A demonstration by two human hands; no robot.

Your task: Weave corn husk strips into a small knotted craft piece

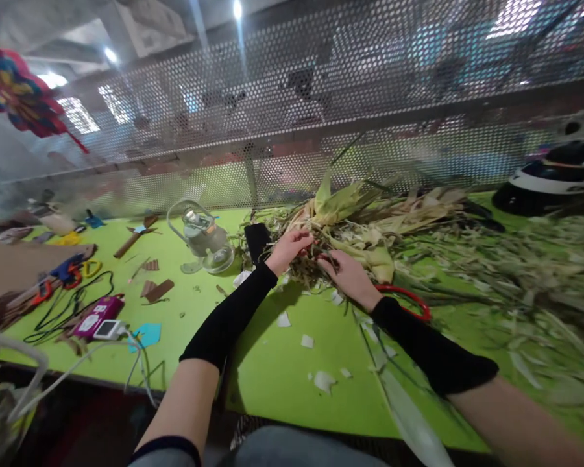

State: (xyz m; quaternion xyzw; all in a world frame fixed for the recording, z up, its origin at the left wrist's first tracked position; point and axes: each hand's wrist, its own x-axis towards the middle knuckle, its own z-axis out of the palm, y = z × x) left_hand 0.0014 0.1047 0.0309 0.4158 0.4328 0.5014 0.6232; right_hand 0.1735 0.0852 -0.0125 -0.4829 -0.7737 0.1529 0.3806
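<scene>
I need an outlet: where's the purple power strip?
In the head view, the purple power strip sits at left on the green table, beside the white adapter, left of blue paper.

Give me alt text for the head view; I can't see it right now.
A person's left hand and right hand work close together at a heap of dry leaves on a green table. A clear container with a handle stands to the left; a perforated screen rises behind.

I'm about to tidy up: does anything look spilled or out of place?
Yes. Small, ragged white scraps lie scattered across the lime-green table, and shredded greenish leaf strips sprawl over its right side, looking like loose litter.
</scene>
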